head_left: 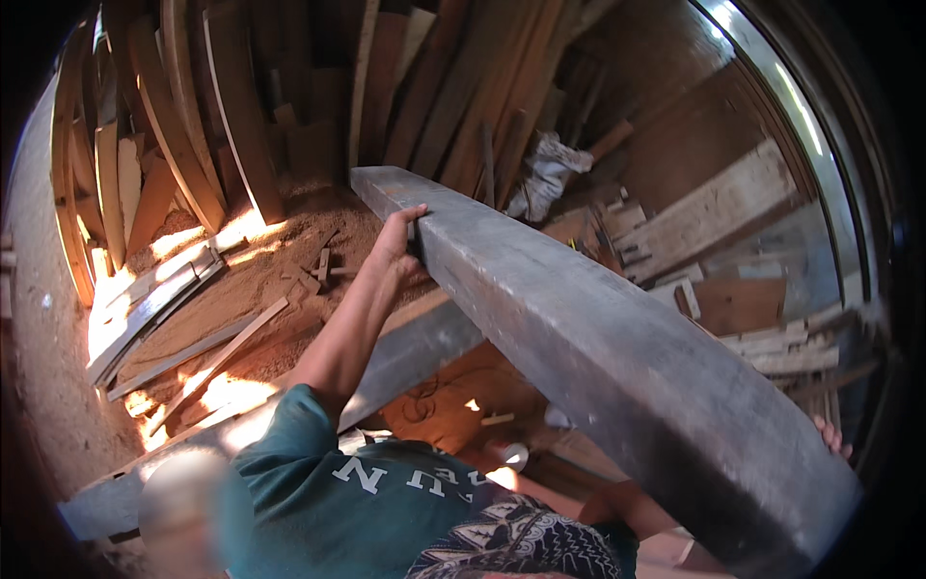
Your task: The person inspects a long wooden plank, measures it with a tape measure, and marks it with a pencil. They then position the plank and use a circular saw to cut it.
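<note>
A long, thick grey beam [579, 309] runs slantwise from the upper middle to the lower right, raised in front of my body. Near its far end, my left hand [400, 241] is closed on the left edge, with fingers over the top. My right forearm passes beneath the beam. Only the fingertips of my right hand [833, 437] show, curled over the opposite edge near the close end; its palm is hidden. Whether the beam is timber or another material I cannot tell.
Tall wooden planks [174, 125] lean along the back. Sawdust [222, 309] and loose wood strips cover the ground at left. Another grey beam [415, 357] lies beneath my left arm. A white sack [550, 174] and a wide pale board [714, 212] are beyond the held beam.
</note>
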Motion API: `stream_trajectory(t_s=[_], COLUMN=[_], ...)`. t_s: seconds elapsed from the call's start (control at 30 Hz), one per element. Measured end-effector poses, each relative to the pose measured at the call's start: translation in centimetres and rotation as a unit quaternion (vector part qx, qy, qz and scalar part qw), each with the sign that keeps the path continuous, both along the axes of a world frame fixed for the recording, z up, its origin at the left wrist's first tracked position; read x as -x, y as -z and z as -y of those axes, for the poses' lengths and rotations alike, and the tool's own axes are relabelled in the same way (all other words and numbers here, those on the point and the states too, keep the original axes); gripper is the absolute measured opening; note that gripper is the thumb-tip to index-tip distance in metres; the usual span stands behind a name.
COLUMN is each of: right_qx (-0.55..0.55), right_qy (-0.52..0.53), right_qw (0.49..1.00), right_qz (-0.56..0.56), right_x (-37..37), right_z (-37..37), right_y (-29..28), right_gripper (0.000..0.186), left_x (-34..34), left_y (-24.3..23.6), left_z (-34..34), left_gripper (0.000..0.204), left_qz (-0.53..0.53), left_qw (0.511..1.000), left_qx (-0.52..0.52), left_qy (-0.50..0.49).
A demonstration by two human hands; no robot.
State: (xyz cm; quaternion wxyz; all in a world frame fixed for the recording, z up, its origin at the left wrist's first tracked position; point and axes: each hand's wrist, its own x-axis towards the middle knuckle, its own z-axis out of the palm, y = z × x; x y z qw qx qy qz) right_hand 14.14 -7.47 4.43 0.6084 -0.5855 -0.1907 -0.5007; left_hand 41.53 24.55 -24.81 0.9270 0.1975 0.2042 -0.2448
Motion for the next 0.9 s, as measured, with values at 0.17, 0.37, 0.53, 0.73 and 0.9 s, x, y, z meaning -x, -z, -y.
stream_trajectory(t_s=[0.17, 0.37, 0.53, 0.73, 0.9], right_qx=[-0.050, -0.038, -0.019, 0.098, 0.197], right_qy=[0.001, 0.124, 0.027, -0.020, -0.155], right_qw=[0.999, 0.991, 0.997, 0.980, 0.936], right_qz=[0.004, 0.035, -0.071, -0.170, -0.248], right_x=[-20.8, -52.5, -66.2, -83.1, -89.7], right_z=[-3.3, -9.4, -16.8, -23.7, -32.3], right_y=[-0.4, 6.9, 0.8, -4.7, 0.4], right_gripper=[0.086, 0.086, 0.095, 0.100, 0.090], left_x=[-15.5, -14.9, -0.2, 12.1, 15.7], left_y=[8.0, 13.9, 20.7, 24.8, 27.9], left_z=[-0.8, -8.0, -21.2, -23.0, -19.6], left_gripper=[0.066, 0.070, 0.067, 0.064, 0.066], left_qz=[0.080, 0.151, -0.041, -0.241, -0.254], left_qw=[0.989, 0.976, 0.924, 0.834, 0.783], left_qx=[0.111, -0.146, -0.366, -0.470, -0.545], left_qy=[-0.050, -0.054, -0.103, -0.157, -0.158])
